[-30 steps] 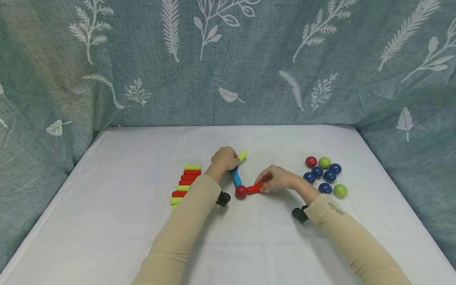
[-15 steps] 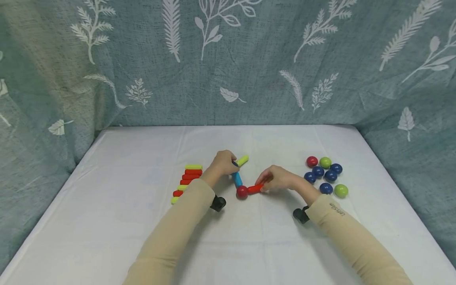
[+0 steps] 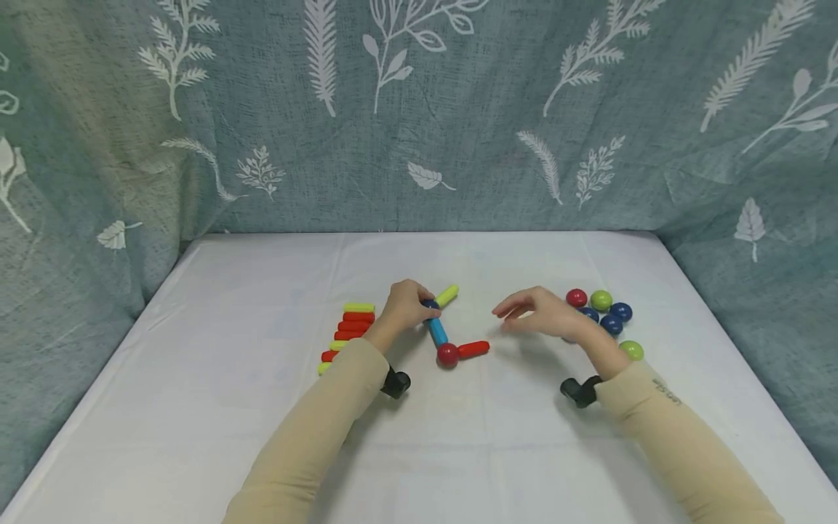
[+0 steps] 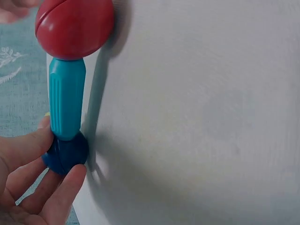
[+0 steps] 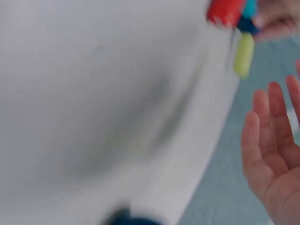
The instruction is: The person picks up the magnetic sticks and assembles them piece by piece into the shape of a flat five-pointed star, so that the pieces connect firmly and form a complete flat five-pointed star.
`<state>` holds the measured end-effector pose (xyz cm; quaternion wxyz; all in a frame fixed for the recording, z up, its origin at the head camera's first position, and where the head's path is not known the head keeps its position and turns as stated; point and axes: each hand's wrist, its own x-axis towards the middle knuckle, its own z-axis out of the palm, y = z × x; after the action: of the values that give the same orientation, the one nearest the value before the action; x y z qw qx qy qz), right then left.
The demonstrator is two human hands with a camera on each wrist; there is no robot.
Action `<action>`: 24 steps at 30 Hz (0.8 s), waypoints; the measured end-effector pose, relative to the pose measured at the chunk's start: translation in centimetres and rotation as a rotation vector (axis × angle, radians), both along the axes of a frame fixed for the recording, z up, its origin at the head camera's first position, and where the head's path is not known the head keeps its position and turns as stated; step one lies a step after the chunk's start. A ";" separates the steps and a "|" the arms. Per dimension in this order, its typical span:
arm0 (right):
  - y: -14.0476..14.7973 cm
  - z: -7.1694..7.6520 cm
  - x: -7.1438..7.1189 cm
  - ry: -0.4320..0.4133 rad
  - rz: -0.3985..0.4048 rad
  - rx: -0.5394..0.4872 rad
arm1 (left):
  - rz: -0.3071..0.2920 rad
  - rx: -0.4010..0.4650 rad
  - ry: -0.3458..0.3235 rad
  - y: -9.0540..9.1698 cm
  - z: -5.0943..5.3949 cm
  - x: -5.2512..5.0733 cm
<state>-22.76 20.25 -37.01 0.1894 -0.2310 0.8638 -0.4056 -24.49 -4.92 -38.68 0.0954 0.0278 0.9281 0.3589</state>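
My left hand (image 3: 404,306) pinches a dark blue ball (image 4: 65,152) between thumb and fingers. A light blue rod (image 4: 67,98) joins that ball to a red ball (image 3: 448,355). From the red ball a red rod (image 3: 474,349) sticks out to the right, its far end free. A yellow-green rod (image 3: 447,295) extends from the dark blue ball toward the back right. My right hand (image 3: 540,311) hovers above the table, its fingers extended and nothing in them, between the joined pieces and the loose balls. The right wrist view shows its open palm.
Several red and yellow-green rods (image 3: 356,317) lie in a column at the left, partly behind my left forearm. Loose red, green and dark blue balls (image 3: 612,324) are grouped at the right, some hidden by my right hand. A white cloth (image 3: 196,364) covers the table.
My right hand has let go of the red rod and moved right, toward the loose balls. My left hand has shifted slightly toward me; the yellow-green rod now sits lower.
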 end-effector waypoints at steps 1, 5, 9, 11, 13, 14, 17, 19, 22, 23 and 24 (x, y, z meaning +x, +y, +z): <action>0.9 0.3 0.0 0.022 -0.022 -0.014 | 0.007 0.007 -0.004 0.0 0.0 0.0; 4.7 1.6 0.3 0.076 -0.177 -0.026 | 0.020 0.016 -0.010 -0.1 -0.1 0.1; 8.4 2.0 0.5 0.086 -0.357 -0.007 | 0.017 0.011 -0.006 -0.4 -0.2 0.1; 10.3 1.6 0.5 0.081 -0.425 -0.002 | 0.017 0.010 -0.005 -0.4 -0.2 0.1; 11.9 1.0 0.4 0.081 -0.480 0.001 | 0.017 0.012 -0.006 -0.4 -0.2 0.1; 12.7 0.7 0.4 0.075 -0.503 0.001 | 0.018 0.014 -0.007 -0.4 -0.2 0.1; 14.5 -0.3 0.2 0.051 -0.576 0.023 | 0.023 0.021 -0.007 -0.4 -0.2 0.1; 15.3 -0.8 0.1 0.025 -0.587 0.045 | 0.025 0.022 -0.005 -0.3 -0.2 0.2; 16.1 -1.3 0.1 -0.013 -0.552 0.079 | 0.038 0.029 -0.016 -0.3 -0.1 0.2; 16.2 -1.4 0.1 -0.025 -0.545 0.091 | 0.042 0.030 -0.020 -0.2 -0.2 0.2; 16.3 -1.5 0.1 -0.036 -0.540 0.101 | 0.045 0.032 -0.025 -0.2 -0.2 0.2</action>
<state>-22.66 36.53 -38.51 0.1012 0.0245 0.9099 -0.4016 -24.33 -5.13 -38.85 0.0981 0.0038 0.9214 0.3759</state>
